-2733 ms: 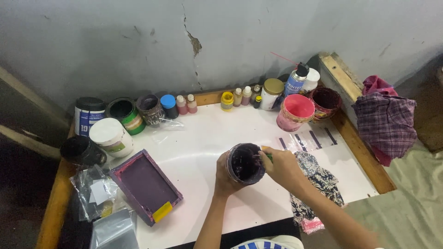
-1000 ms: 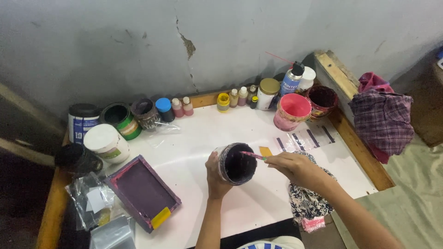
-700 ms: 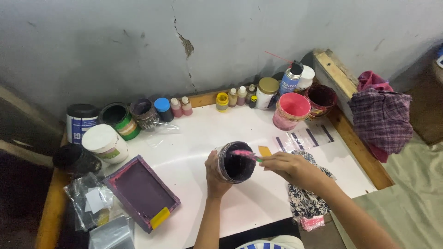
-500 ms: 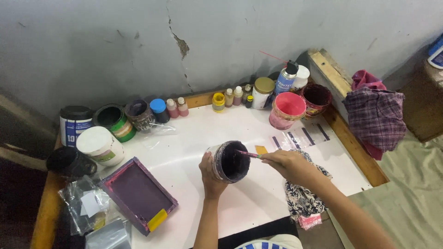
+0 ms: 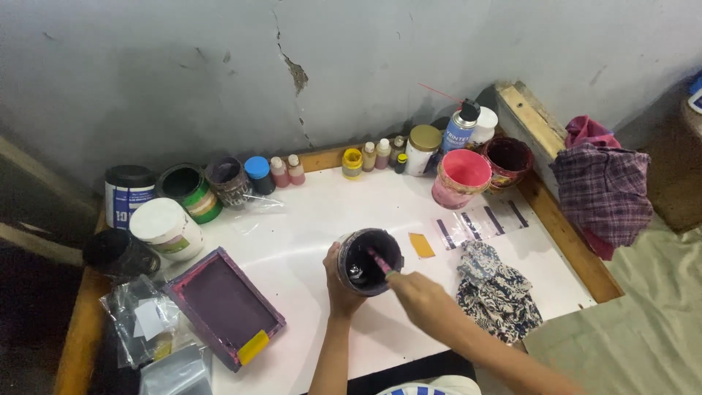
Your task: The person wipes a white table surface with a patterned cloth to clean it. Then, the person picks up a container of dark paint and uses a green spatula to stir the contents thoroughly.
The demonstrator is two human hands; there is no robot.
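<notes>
- Head view: a white table (image 5: pixel 307 219) with a wooden rim is seen from above, set against a cracked grey wall.
- Near the middle of the table's front edge, a small dark pot (image 5: pixel 369 261) is gripped from the side by the left hand (image 5: pixel 338 281), the fingers wrapped around its wall.
- A thin pink stick (image 5: pixel 379 260) is pinched in the closed fingers of the right hand (image 5: pixel 424 300); its tip is dipped inside the pot.
- The pot is judged light and rigid, possibly slippery where smeared; its side wall looks the safest place for a grip. The stick seems stiff and very light, best held at its dry upper end.
- A purple framed screen (image 5: pixel 223 306) is laid by the front left corner, beside clear plastic bags (image 5: pixel 146 325).
- Tubs, jars and small bottles are lined along the back edge, with a pink cup (image 5: pixel 461 178) towards the back right.
- A patterned cloth (image 5: pixel 497 291) is spread just right of the hands; a checked cloth (image 5: pixel 603 192) is draped past the right edge.
</notes>
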